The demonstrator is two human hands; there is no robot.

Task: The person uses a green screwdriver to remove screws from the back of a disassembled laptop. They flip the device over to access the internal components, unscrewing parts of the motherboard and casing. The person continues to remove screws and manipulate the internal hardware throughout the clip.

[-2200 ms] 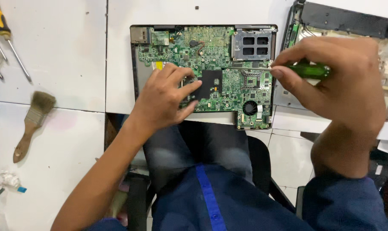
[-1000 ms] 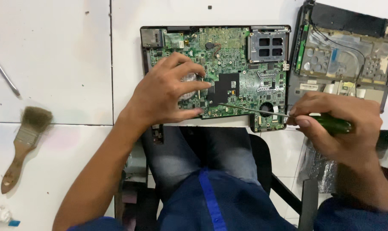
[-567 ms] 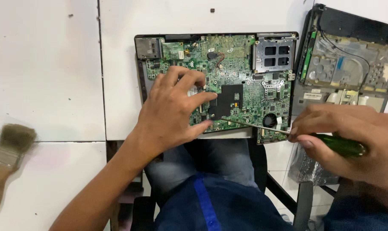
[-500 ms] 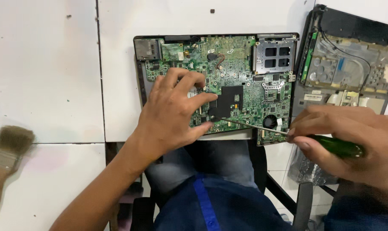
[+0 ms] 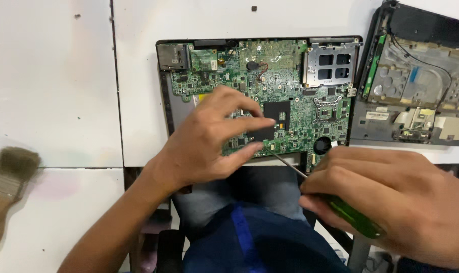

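Green circuit board lies flat in its dark laptop base on the white table, right in front of the person. At its near edge, the left hand rests on the board with fingers spread and curled; forefinger and thumb are drawn toward each other just beside the black chip, but whether they pinch anything I cannot tell. The screwdriver, green-handled, is gripped firmly in the right hand, its thin metal shaft slanting up-left so the tip meets the board's near edge just below the left thumb. To the right sits a second opened laptop shell, close beside the base. Far left, a paintbrush lies well apart on the table.
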